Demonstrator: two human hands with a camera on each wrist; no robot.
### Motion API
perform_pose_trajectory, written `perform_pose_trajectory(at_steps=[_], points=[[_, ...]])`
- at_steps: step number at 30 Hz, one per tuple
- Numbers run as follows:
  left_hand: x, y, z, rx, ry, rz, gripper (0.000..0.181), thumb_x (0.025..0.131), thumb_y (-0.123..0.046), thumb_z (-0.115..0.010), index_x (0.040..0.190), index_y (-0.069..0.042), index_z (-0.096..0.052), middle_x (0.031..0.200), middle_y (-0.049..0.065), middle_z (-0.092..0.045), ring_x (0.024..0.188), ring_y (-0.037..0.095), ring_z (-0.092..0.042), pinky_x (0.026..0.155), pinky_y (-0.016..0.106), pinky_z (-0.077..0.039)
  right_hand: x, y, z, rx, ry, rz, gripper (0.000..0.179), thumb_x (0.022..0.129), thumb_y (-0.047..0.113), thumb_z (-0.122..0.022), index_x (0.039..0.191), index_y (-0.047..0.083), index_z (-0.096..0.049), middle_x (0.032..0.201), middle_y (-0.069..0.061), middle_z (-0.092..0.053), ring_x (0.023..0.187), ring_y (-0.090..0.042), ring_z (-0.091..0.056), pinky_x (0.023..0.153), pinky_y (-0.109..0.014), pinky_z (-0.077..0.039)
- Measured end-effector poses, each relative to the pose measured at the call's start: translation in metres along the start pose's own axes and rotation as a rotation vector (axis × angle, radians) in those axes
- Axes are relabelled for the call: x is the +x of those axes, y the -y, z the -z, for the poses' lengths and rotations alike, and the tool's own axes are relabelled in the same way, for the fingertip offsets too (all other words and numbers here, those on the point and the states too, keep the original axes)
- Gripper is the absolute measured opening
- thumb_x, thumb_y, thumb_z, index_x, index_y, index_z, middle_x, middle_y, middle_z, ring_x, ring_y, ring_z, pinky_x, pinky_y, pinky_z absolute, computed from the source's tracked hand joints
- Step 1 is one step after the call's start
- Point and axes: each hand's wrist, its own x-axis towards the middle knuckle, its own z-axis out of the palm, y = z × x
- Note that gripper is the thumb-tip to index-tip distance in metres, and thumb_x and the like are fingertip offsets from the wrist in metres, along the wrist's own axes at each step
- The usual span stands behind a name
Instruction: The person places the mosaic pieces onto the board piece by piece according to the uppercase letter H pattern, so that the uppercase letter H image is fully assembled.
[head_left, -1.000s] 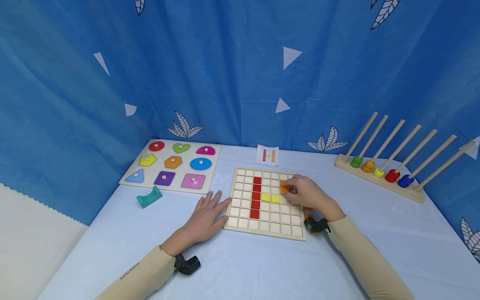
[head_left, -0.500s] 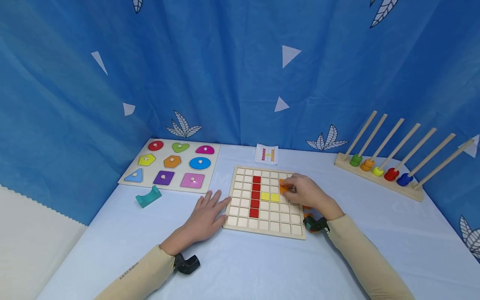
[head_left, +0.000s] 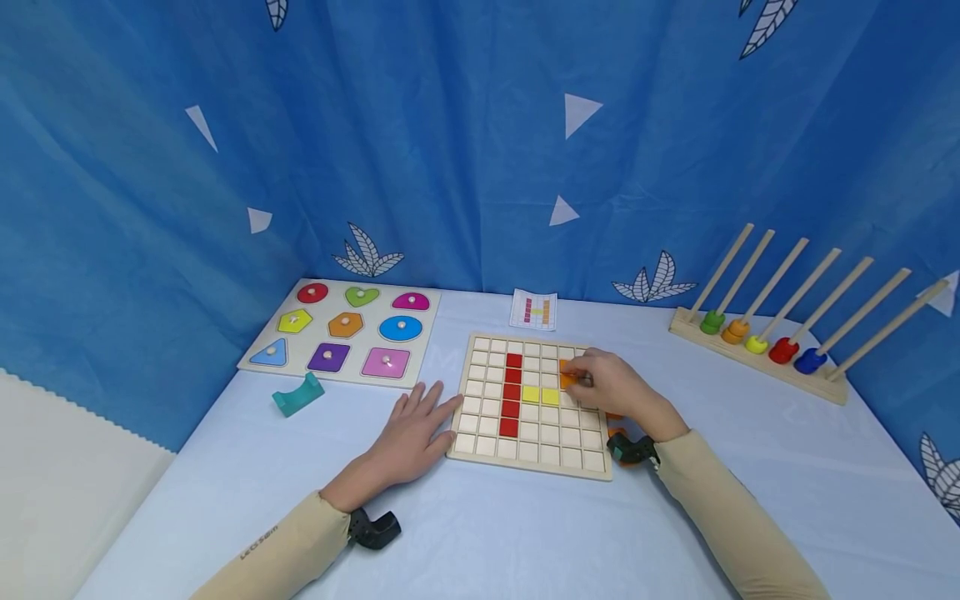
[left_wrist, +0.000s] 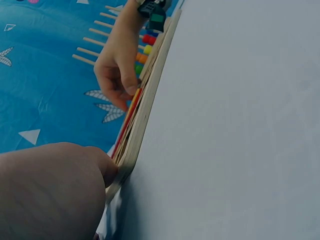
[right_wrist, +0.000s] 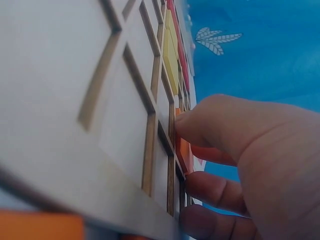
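A wooden grid board lies on the table, with a column of red tiles and two yellow tiles set in its cells. Toward the board's upper right, my right hand pinches an orange tile at the grid, thumb on its near side and fingers curled beyond. Another bit of orange shows just above; the fingers partly hide this area. My left hand rests flat with spread fingers, its tips touching the board's left edge.
Loose orange tiles lie right of the board, partly under my right wrist. A pattern card sits behind it. A knobbed shape puzzle and a teal arch block are leftward. A peg stand with coloured beads stands back right.
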Motion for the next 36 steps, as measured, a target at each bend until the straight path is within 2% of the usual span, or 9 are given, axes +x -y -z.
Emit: perform_pose_trajectory(at_steps=[12,16,23,36], points=[[-0.001,-0.001,0.0,-0.007,0.002,0.006,0.055,0.101,-0.029,-0.055,0.154,-0.015,-0.046,0.166,0.021,-0.031,0.157,0.047,-0.016,0.124,0.068,-0.014,-0.004,0.006,0.007,-0.004,0.025,-0.027,0.034,0.088,0.016,-0.075,0.12,0.004,-0.074,0.096,-0.006,-0.067,0.076,-0.014,-0.05,0.068,-0.028,-0.044],[0.0,-0.002,0.0,-0.007,0.007,0.008,0.056,0.101,-0.029,-0.055,0.155,-0.015,-0.046,0.166,0.021,-0.031,0.157,0.047,-0.016,0.124,0.068,-0.013,-0.009,0.005,0.013,-0.013,0.022,-0.037,0.031,0.088,0.016,-0.074,0.117,0.005,-0.075,0.091,-0.005,-0.066,0.076,-0.015,-0.052,0.065,-0.027,-0.044],[0.0,-0.002,0.001,-0.006,0.008,0.01,0.056,0.101,-0.029,-0.055,0.154,-0.015,-0.046,0.166,0.021,-0.03,0.157,0.046,-0.015,0.125,0.068,-0.013,-0.02,-0.002,0.024,-0.043,0.03,-0.076,0.03,0.088,0.018,-0.076,0.115,0.004,-0.074,0.091,-0.006,-0.067,0.069,-0.013,-0.049,0.058,-0.024,-0.043],[0.0,-0.002,0.0,-0.009,0.005,0.012,0.055,0.102,-0.029,-0.055,0.154,-0.014,-0.046,0.166,0.021,-0.031,0.157,0.046,-0.015,0.125,0.067,-0.013,-0.043,-0.018,0.028,-0.097,0.034,-0.108,0.028,0.087,0.017,-0.078,0.112,0.005,-0.075,0.087,-0.004,-0.066,0.069,-0.012,-0.05,0.063,-0.025,-0.047]])
